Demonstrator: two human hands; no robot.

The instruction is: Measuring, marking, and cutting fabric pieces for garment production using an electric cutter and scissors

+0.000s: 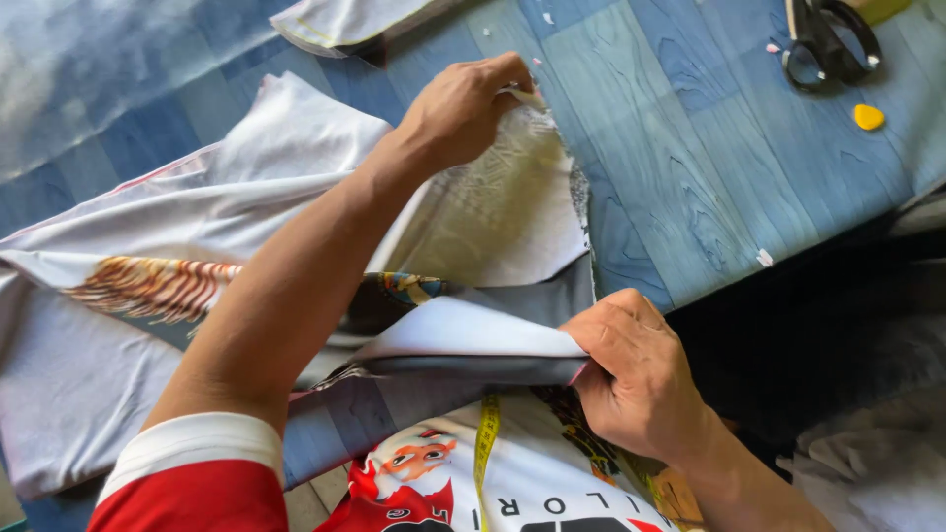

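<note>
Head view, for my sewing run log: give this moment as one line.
left hand: pinches far edge of white printed fabric | right hand: grips near folded edge | black scissors: on blue wood-pattern table

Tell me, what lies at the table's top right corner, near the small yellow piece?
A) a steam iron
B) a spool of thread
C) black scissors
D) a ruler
C: black scissors lie on the blue table, just above the yellow piece, apart from both hands on the white cloth.
</note>
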